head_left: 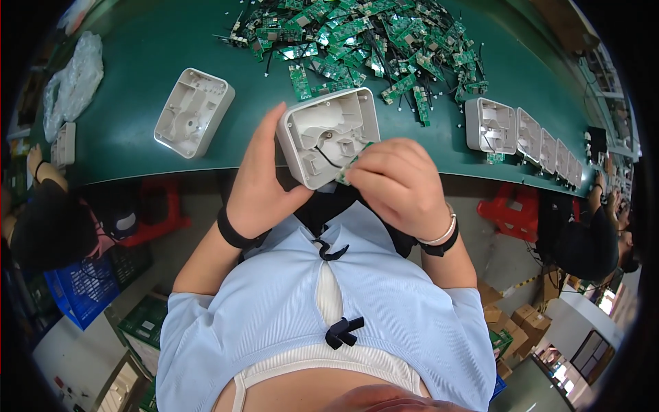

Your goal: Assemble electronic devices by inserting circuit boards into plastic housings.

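Observation:
A white plastic housing point(329, 123), its hollow side facing up, is tilted over the table's near edge. My left hand point(259, 175) grips it by its left side, thumb and fingers spread around the wall. Over the lower right of the housing, my right hand point(401, 180) pinches a small green circuit board point(344, 173), mostly hidden behind the fingers. A black cable point(327, 157) curves from the board into the housing. Another white housing point(193, 113) lies open side up on the table to the left.
A heap of green circuit boards point(350, 41) with black cables covers the far middle of the green table point(137, 48). Several white housings point(491, 123) line the right edge. Clear plastic wrap point(74, 82) lies far left. Co-workers sit at both sides, near red stools point(509, 209).

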Tool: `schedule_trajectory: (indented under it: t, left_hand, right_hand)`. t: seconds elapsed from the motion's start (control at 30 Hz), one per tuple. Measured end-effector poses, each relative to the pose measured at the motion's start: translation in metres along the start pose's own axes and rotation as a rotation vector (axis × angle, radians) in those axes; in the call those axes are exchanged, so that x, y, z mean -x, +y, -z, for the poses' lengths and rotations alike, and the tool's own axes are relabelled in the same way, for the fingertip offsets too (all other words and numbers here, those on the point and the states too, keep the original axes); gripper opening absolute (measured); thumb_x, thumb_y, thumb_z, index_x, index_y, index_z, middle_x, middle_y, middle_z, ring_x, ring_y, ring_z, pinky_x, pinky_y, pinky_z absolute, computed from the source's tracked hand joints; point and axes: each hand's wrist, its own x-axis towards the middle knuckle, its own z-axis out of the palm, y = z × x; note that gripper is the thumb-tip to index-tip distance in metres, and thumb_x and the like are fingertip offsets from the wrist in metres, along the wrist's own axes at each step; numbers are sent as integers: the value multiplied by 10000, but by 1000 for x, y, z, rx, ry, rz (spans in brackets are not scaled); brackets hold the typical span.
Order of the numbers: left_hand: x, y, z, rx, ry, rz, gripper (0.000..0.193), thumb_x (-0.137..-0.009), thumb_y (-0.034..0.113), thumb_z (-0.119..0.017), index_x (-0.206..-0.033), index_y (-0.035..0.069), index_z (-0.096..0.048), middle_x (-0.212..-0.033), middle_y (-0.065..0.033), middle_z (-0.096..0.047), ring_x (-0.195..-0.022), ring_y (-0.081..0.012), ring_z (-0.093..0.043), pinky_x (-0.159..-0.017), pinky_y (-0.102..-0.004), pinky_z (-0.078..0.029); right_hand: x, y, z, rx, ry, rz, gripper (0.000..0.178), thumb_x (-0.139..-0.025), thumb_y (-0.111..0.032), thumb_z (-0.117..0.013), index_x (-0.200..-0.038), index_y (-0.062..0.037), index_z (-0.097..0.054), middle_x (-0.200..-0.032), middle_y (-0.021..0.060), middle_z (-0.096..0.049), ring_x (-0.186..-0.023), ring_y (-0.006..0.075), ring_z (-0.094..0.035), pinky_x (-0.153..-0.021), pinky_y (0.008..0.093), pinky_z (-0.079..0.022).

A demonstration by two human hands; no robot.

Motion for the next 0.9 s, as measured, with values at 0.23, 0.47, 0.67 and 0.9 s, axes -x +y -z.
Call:
schedule_trajectory:
  t: [0.23,0.47,0.67,0.9]
  left_hand:
    - [7,-9,-10,213,-43,26,1113,-772,41,-854,-1645,-16,-165,-1548,-261,-382,-1415,-410,-487,-1169,-457,-443]
    - [7,-13,-10,164,-43,-18,1130,-803,-10,-822,-1669,6,-97,-1514,-196,-467,-1305,-301,-606,-1086,-424,-516]
    - [3,-7,-9,273,-33,37,1113,-818,10,-835,-1666,9,-113,-1531,-209,-425,-1327,-322,-606,-1057,-425,-551]
    - [8,-7,-9,358,-46,121,1106,-832,1,-828,-1667,12,-103,-1519,-215,-443,-1236,-308,-678,-972,-405,-599]
  right_hand:
    - [9,-8,-8,-175,-83,-39,265,-753,-41,-826,-1004,-74,-748,-1016,50,-719,-896,268,-691,-770,386,-515]
    - [19,-7,-20,-229,-97,-79,240,-781,-46,-839,-1001,-74,-747,-1046,50,-723,-884,262,-687,-768,384,-514]
    - [23,1,-30,-359,0,-196,242,-787,-51,-857,-999,-66,-741,-1041,73,-720,-892,268,-686,-785,377,-534]
    - [10,-7,-38,-320,7,-321,239,-794,-73,-859,-1002,-48,-743,-1041,71,-728,-886,253,-689,-765,362,-552]
